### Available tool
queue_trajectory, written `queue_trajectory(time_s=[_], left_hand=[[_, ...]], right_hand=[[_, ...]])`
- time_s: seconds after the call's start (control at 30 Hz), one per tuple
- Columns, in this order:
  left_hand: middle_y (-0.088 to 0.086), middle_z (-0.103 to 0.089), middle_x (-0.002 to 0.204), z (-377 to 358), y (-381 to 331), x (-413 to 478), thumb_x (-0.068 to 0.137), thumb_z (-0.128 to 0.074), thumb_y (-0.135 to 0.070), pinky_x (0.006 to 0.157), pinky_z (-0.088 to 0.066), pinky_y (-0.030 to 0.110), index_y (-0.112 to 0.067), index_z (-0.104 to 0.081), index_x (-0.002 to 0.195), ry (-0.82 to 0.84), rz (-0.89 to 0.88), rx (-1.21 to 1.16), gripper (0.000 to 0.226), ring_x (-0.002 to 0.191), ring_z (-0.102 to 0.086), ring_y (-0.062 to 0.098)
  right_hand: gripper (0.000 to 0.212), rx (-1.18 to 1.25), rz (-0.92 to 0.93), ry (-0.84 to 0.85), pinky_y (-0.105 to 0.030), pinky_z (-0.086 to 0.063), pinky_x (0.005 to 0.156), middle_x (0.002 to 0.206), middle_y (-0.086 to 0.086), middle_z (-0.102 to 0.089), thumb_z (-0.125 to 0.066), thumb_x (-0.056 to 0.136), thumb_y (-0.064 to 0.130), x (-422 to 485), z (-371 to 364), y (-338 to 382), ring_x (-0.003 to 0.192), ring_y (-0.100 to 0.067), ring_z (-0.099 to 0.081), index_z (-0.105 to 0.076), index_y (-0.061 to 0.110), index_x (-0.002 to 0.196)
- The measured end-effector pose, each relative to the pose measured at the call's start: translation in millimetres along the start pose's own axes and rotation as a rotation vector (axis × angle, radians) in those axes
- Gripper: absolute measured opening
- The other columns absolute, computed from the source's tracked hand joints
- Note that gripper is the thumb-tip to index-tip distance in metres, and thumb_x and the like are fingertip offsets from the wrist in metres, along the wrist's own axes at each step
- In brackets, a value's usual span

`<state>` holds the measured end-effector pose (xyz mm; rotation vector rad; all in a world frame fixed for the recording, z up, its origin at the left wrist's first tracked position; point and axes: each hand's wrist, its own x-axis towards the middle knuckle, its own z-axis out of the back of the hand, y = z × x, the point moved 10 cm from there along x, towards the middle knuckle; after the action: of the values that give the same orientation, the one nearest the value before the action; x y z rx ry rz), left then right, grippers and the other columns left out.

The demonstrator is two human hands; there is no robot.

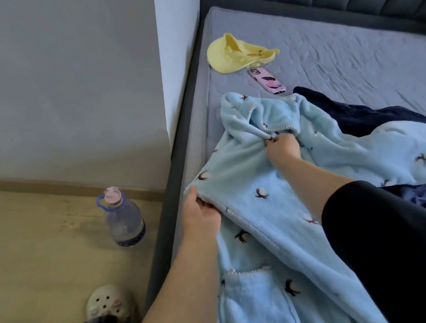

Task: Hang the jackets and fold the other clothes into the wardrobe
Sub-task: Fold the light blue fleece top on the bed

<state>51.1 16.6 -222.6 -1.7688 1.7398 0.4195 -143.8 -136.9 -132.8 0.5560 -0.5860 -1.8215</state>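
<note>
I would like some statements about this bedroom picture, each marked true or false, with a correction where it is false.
1. Both hands grip the light blue fleece robe: the left hand its edge, the right hand near the collar. True.
2. The yellow cap lies on the floor. False: it lies on the mattress.
3. The pink phone lies between the cap and the robe. True.
4. The water bottle stands on the bed. False: it stands on the floor beside the bed.
5. A dark navy garment lies partly under the robe. True.
</note>
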Motion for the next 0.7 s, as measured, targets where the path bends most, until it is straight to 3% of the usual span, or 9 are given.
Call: queue_trajectory(time_s=[0.1,0.2,0.27,0.33,0.37,0.43,0.57,0.63,0.7], left_hand=[[0.014,-0.066,0.098,1,1,-3,0.102,-0.042,-0.029,0.090,-0.044,0.041,-0.004,-0.062,0.101,-0.001,-0.013,-0.015,0.032,0.095,-0.061,0.028],[0.014,-0.067,0.094,6,-5,-4,0.099,-0.047,-0.024,0.087,-0.047,0.042,-0.005,-0.064,0.094,-0.031,-0.043,-0.056,0.025,0.091,-0.062,0.029],[0.014,-0.068,0.091,12,-8,-4,0.097,-0.049,-0.021,0.077,-0.050,0.041,-0.006,-0.064,0.093,-0.059,-0.061,-0.074,0.021,0.088,-0.063,0.029],[0.013,-0.068,0.089,16,-9,-4,0.096,-0.050,-0.021,0.070,-0.051,0.039,-0.006,-0.064,0.094,-0.067,-0.061,-0.063,0.021,0.087,-0.063,0.028],[0.013,-0.070,0.088,18,-10,-3,0.096,-0.050,-0.022,0.069,-0.051,0.038,-0.007,-0.064,0.094,-0.064,-0.061,-0.035,0.021,0.086,-0.064,0.027],[0.010,-0.072,0.084,20,-13,-2,0.095,-0.053,-0.023,0.068,-0.052,0.035,-0.008,-0.065,0.095,-0.068,-0.070,0.049,0.019,0.086,-0.066,0.025],[0.010,-0.072,0.089,22,-15,-2,0.093,-0.057,-0.019,0.069,-0.053,0.033,-0.008,-0.065,0.093,-0.079,-0.080,0.112,0.014,0.087,-0.067,0.024],[0.011,-0.071,0.095,24,-15,-1,0.091,-0.058,-0.018,0.073,-0.053,0.032,-0.007,-0.065,0.097,-0.086,-0.082,0.128,0.014,0.092,-0.066,0.024],[0.010,-0.073,0.091,25,-15,0,0.091,-0.058,-0.018,0.073,-0.053,0.031,-0.007,-0.066,0.097,-0.082,-0.081,0.127,0.014,0.091,-0.067,0.023]], right_hand=[[0.030,-0.035,0.001,0.091,-0.029,-0.033,0.050,0.072,-0.003,-0.052,-0.045,0.098,0.032,-7,-20,-2,0.060,-0.018,-0.047,-0.054,0.006,0.087],[0.028,0.030,-0.026,0.127,-0.028,-0.039,0.063,0.081,-0.006,-0.060,-0.046,0.097,0.033,-6,-22,-7,0.073,-0.023,-0.052,-0.057,0.012,0.082],[0.027,0.142,-0.121,0.046,-0.028,-0.039,0.067,0.097,-0.012,-0.063,-0.050,0.095,0.031,-5,-6,-26,0.081,-0.028,-0.055,-0.062,0.008,0.102],[0.033,0.040,-0.184,0.074,-0.029,-0.038,0.058,0.091,-0.012,-0.058,-0.048,0.095,0.026,-15,-4,-39,0.072,-0.025,-0.052,-0.055,-0.001,0.114],[0.032,-0.098,-0.142,0.119,-0.030,-0.038,0.056,0.089,-0.011,-0.057,-0.047,0.095,0.021,-20,-10,-36,0.072,-0.024,-0.052,-0.053,-0.002,0.116],[0.034,-0.316,0.080,0.088,-0.033,-0.042,0.069,0.106,-0.013,-0.056,-0.045,0.089,0.007,-28,-16,-9,0.093,-0.029,-0.054,-0.047,0.002,0.122],[0.038,-0.307,0.680,-0.136,-0.039,-0.041,0.095,0.129,-0.015,-0.043,-0.047,0.076,-0.005,-57,-7,86,0.117,-0.032,-0.042,-0.052,0.004,0.113],[0.026,-0.390,0.767,-0.062,-0.044,-0.034,0.106,0.142,-0.016,-0.035,-0.050,0.084,0.004,-56,-23,112,0.132,-0.034,-0.031,-0.062,0.006,0.106],[0.024,-0.520,0.721,0.095,-0.044,-0.023,0.114,0.152,-0.011,-0.026,-0.050,0.090,0.017,-46,-49,119,0.140,-0.030,-0.020,-0.068,0.012,0.104]])
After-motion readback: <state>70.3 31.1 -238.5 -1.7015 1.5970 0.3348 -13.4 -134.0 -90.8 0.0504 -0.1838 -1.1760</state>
